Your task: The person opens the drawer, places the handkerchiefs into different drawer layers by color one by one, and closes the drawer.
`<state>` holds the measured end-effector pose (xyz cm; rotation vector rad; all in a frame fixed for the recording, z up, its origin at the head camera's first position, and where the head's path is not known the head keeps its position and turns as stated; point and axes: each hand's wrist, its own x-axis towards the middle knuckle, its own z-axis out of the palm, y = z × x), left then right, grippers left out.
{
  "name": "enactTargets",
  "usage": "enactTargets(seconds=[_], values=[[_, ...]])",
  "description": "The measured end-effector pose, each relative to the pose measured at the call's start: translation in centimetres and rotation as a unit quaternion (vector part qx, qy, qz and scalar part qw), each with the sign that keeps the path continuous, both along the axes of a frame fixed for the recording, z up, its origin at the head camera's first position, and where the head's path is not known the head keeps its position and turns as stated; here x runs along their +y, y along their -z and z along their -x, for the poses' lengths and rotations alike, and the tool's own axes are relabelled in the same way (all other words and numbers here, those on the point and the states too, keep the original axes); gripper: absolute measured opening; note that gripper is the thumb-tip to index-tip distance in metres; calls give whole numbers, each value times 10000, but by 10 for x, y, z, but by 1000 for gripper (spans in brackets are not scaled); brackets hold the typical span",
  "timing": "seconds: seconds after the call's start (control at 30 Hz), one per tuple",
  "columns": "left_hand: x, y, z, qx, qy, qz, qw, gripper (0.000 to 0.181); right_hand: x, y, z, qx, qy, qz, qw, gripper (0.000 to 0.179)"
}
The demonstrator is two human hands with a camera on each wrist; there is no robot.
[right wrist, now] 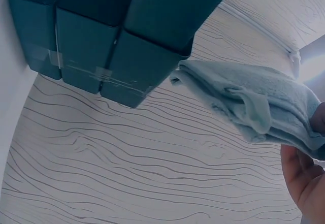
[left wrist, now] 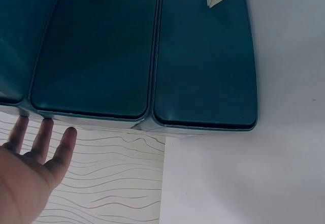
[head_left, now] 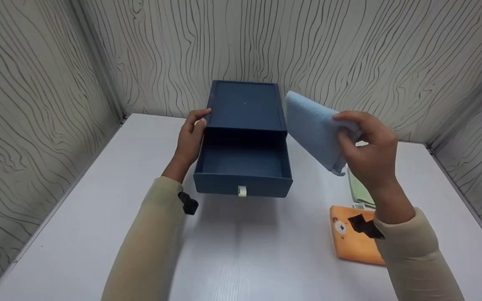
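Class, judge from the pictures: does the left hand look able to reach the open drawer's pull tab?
Probably yes: the left hand touches the side of the cabinet, and nothing visible covers the pull tab of the drawer.

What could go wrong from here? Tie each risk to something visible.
The right grip pinches the folded blue cloth near one end, so it might slip or unfold. The open drawer juts forward from the cabinet, which could shift or perhaps tip if the drawer's front were pressed down.
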<state>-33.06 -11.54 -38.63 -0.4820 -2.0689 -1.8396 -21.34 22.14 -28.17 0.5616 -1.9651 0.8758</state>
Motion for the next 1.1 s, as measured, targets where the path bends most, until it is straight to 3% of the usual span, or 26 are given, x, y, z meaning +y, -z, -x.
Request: enactTargets(seconds=[0.2, 0.43, 0.53, 0.8, 1.1], values=[[-1, -5, -3, -87, 86, 2, 9999, 39, -9, -12, -5, 385, -323, -8, 9987, 28], [1, -30, -28, -181, 28, 189, 9997, 39, -27, -26, 3, 626, -807, -45, 9948, 25], [1, -31, -29, -161, 21, 189, 9997, 39, -38, -29, 5, 623, -1085, -64, 9921, 25], [-2, -4, -1, -137, 12, 62, 9999, 38, -63, -22, 9, 169, -1609, -382, 9861, 29], [-1, 0, 1, -77, 30, 97, 9999, 36, -86, -11, 22, -200, -1960, -705, 9779, 29]])
